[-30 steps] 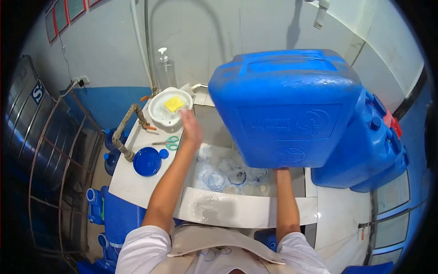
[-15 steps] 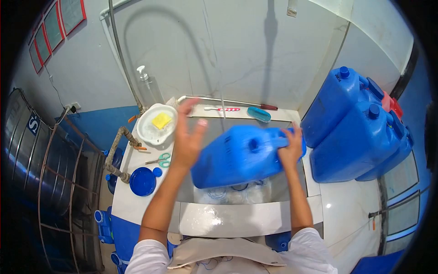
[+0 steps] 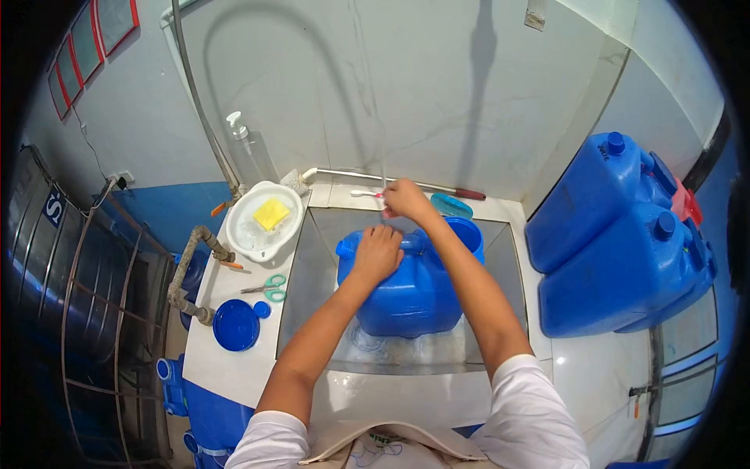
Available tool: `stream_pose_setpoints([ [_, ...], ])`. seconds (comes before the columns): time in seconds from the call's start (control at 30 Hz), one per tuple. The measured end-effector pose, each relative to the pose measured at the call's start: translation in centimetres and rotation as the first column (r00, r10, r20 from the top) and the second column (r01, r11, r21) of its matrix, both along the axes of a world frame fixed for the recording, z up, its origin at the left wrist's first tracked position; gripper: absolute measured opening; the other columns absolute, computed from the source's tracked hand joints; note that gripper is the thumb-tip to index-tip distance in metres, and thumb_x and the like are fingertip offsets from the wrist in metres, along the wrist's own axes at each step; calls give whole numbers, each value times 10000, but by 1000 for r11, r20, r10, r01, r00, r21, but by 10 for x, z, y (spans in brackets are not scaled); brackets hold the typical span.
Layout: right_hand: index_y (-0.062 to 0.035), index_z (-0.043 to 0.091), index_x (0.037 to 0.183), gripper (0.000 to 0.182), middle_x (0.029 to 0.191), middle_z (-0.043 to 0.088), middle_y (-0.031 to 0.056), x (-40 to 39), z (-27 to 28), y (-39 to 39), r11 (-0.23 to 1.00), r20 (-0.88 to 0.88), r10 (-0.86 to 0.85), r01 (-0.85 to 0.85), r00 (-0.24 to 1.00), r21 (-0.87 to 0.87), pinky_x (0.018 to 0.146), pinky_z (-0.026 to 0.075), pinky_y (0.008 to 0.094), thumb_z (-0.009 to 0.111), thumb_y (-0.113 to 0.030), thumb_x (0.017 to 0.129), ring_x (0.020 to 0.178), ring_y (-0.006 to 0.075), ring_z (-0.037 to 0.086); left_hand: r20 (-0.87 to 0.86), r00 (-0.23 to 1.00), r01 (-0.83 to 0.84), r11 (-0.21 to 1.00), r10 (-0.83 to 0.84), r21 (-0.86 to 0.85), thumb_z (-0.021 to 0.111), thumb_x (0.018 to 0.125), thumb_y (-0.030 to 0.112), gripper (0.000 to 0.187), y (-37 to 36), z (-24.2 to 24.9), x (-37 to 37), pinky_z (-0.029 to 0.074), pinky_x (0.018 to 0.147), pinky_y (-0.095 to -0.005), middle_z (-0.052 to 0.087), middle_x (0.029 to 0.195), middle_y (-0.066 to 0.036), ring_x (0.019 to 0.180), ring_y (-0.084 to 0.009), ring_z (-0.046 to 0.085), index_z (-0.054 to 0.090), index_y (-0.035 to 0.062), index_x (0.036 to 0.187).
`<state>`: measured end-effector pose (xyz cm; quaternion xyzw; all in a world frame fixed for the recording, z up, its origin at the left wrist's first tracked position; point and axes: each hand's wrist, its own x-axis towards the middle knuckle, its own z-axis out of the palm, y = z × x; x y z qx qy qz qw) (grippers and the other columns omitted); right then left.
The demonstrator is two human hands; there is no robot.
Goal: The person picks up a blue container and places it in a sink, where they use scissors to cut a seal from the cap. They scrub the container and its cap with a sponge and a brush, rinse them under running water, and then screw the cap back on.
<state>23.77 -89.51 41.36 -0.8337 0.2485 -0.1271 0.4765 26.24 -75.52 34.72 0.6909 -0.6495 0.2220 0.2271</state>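
Observation:
A blue jug [image 3: 410,301] stands upright in the grey sink [image 3: 297,313], its round opening at the right of its top. My left hand [image 3: 379,252] is closed round the handle on the jug's top. Beyond the jug, my right hand [image 3: 404,200] is closed at the back ledge, over the red-and-white toothbrush [image 3: 366,194]; its fingers are at one end of the brush. Right of that hand lies a teal brush [image 3: 451,206].
A white basin [image 3: 254,241] with a yellow sponge [image 3: 271,213], green scissors [image 3: 273,288] and a blue lid [image 3: 236,325] are on the left counter. Large blue jugs [image 3: 605,273] stand at the right. A metal rod [image 3: 375,178] lies along the back wall.
The jug has gone from tilted in the air to upright in the sink. My left hand has come down onto its handle. My right hand has left the jug and reached the toothbrush.

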Motion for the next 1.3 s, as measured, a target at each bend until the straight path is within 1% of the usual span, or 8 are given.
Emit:
stream_pose_setpoints([
  [0.27,46,649,778,140,642,602,128,37,-4,-22,963,-193,3,49,981,264,402,437,269,529,-25,759,459,174,551,-233,970,-15,978,64,207,631,684,258,327,-38,-9,45,474,730,-437,630,872,-156,847,-317,601,607,56,940],
  [0.47,20,645,831,197,843,629,235,-11,-63,-111,726,-134,-100,-20,986,-688,714,489,405,564,-125,726,811,353,620,-525,843,212,823,119,527,600,688,298,341,46,7,10,481,687,-438,625,784,-224,741,-375,609,627,38,907],
  [0.8,-110,457,1217,410,988,583,206,-103,-123,-119,629,0,-408,280,913,-725,792,456,453,491,-178,814,891,365,581,-727,546,-209,908,416,362,605,680,68,504,204,159,3,475,718,-295,654,827,-94,749,-167,609,555,72,1181],
  [1.0,-15,576,1088,341,1024,620,170,-62,-143,-82,951,43,-217,201,975,237,822,459,381,482,-230,840,927,282,596,-874,377,-305,932,307,196,526,651,4,480,269,202,17,350,407,-186,552,670,-6,448,-44,442,566,12,1129],
  [1.1,-55,616,1010,271,973,637,85,-47,-253,-12,313,321,-134,-268,937,911,722,522,341,504,-266,883,821,174,619,-924,269,-358,919,271,165,497,647,-5,449,285,191,14,365,368,-202,532,632,-13,410,-73,449,573,-7,1089],
  [1.17,-46,581,1107,324,1017,631,82,-48,-292,66,708,434,-29,-289,900,645,720,533,339,494,-286,907,825,183,625,-940,223,-416,897,258,148,506,656,-15,465,293,180,9,364,360,-212,533,628,-25,400,-77,444,548,-21,1119],
  [1.23,-45,569,1135,380,1056,624,88,-81,-239,130,192,164,-111,-141,980,971,710,537,310,476,-341,915,862,185,626,-947,202,-455,880,249,134,503,665,-31,485,300,168,9,358,346,-223,537,628,-38,384,-84,442,521,-29,1149],
  [1.3,-40,568,1131,387,1065,619,105,-77,-247,108,147,238,-104,-222,966,964,708,540,308,468,-346,916,874,195,626,-953,175,-467,873,247,140,501,665,-32,483,298,165,8,356,344,-225,535,625,-40,380,-87,441,521,-29,1147],
])
